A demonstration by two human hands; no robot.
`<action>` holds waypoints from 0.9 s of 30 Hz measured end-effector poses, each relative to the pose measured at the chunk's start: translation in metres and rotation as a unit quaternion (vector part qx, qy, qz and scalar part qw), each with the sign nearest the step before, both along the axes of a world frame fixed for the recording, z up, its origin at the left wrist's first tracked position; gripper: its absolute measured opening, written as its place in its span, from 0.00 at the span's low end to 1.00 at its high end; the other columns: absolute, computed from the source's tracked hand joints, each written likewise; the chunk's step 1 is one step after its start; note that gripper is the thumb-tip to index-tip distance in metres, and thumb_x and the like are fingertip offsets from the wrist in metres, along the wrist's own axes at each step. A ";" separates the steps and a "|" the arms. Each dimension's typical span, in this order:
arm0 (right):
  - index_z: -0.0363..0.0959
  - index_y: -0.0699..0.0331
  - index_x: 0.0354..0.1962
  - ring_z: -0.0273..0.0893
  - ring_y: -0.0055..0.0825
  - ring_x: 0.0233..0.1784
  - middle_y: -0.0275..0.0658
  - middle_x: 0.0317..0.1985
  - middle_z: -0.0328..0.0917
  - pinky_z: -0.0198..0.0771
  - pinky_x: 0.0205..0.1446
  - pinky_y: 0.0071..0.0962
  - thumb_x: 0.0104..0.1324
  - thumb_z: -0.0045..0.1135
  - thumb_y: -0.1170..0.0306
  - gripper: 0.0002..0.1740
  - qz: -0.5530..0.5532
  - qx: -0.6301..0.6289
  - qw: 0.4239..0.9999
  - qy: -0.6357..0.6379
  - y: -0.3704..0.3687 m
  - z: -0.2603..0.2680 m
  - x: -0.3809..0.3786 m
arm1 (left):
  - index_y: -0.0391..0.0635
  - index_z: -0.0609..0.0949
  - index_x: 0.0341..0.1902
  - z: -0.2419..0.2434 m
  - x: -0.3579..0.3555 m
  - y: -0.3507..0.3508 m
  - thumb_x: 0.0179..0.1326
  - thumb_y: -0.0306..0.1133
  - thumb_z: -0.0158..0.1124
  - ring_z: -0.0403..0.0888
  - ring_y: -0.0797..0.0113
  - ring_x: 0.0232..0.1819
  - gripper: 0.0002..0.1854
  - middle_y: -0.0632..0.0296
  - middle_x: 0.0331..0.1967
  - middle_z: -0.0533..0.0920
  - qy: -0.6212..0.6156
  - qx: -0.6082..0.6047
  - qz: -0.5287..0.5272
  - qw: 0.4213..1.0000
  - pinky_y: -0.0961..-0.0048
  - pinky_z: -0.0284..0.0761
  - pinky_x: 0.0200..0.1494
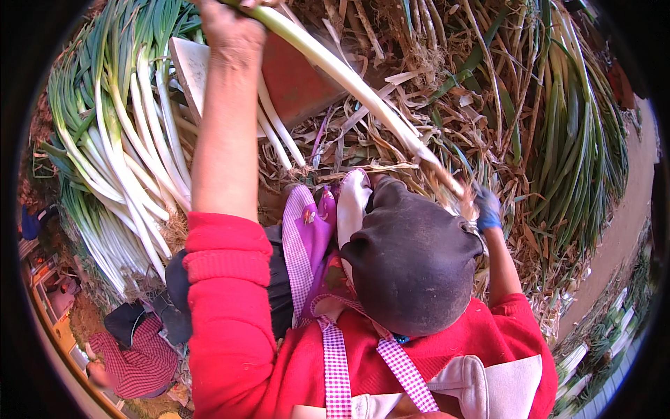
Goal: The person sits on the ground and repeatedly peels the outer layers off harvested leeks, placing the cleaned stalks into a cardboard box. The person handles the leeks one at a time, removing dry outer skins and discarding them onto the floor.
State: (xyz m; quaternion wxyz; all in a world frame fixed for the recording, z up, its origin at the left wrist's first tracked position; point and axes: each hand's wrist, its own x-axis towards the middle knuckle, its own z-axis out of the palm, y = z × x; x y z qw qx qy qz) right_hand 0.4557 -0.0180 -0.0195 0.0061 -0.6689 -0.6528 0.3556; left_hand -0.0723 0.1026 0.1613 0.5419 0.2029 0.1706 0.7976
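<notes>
My left hand (230, 29), partly cut off by the top edge, grips a long green onion (340, 73) near its green end. Its pale shaft slants down to the right, with tan outer skin loose and blurred by its root end. Right beside that end is my right hand (488, 207) in a blue glove. Blur hides whether its fingers hold the skin. Two white-shafted green onions (280, 128) lie beyond my left forearm, roots toward me. A dark rounded cover (413, 256) and a purple apron (319, 230) are in front of my body.
Green onions with white shafts (141, 131) are heaped at left. Unpeeled stalks with roots (419, 31) and a green-leaved bundle (576, 141) lie beyond and right. Dry skins (377, 141) litter the ground beside a reddish board (298, 73). Another person (138, 351) is at lower left.
</notes>
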 end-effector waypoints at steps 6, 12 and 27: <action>0.66 0.54 0.60 0.71 0.30 0.58 0.37 0.56 0.71 0.69 0.61 0.34 0.71 0.45 0.64 0.21 0.259 0.191 0.946 0.040 0.042 0.063 -0.017 | 0.47 0.74 0.34 0.004 0.006 0.006 0.65 0.59 0.46 0.61 0.80 0.13 0.26 0.74 0.15 0.66 0.067 0.003 0.031 0.997 0.76 0.62 0.24; 0.74 0.66 0.48 0.77 0.26 0.44 0.41 0.45 0.78 0.73 0.46 0.27 0.67 0.46 0.45 0.31 0.118 -0.055 0.855 0.503 0.092 0.163 -0.230 | 0.45 0.79 0.33 0.011 0.055 0.008 0.67 0.56 0.46 0.59 0.79 0.10 0.25 0.73 0.12 0.65 0.030 0.012 -0.037 0.999 0.76 0.61 0.21; 0.74 0.51 0.29 0.57 0.15 0.09 0.24 0.10 0.64 0.48 0.12 0.16 0.71 0.40 0.49 0.21 -0.416 -0.154 0.808 0.387 0.030 0.091 -0.010 | 0.36 0.71 0.30 -0.001 -0.075 -0.003 0.63 0.55 0.39 0.60 0.72 0.13 0.29 0.66 0.14 0.62 0.008 -0.084 0.003 0.996 0.66 0.60 0.28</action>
